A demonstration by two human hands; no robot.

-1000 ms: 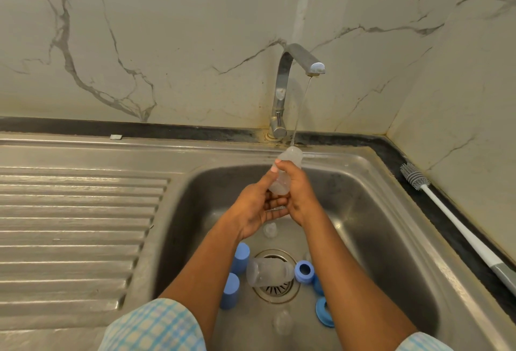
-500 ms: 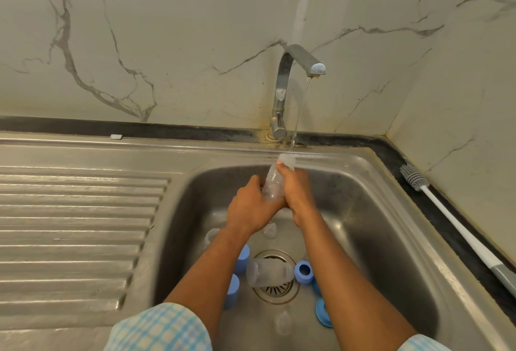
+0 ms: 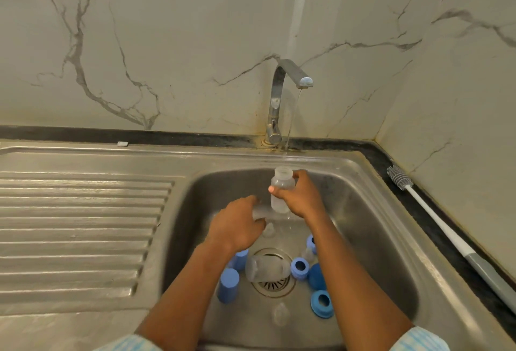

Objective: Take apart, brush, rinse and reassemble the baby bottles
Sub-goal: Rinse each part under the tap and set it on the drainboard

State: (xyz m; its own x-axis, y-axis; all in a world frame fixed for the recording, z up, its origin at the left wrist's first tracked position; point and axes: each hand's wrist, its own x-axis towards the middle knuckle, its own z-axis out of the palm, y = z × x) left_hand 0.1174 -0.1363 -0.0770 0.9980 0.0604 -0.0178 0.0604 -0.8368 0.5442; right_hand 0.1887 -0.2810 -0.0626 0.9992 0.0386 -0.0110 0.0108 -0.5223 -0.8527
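Note:
A clear baby bottle body stands upright, mouth up, in the grip of my right hand above the back of the sink basin. It is just below and left of the thin water stream. My left hand hangs lower and to the left, apart from that bottle, fingers curled downward. A pale blur sits at its fingertips, and I cannot tell if it holds anything. Another clear bottle lies on its side over the drain. Blue caps, blue rings and clear teats lie around it.
The faucet at the back rim is running. A long white bottle brush with a grey head lies on the dark counter strip to the right. A ribbed steel draining board spreads to the left. Marble walls close the back and right.
My left hand has let go of the bottle and dropped down-left into the basin. My right hand now holds the bottle alone, turned upright with its mouth up.

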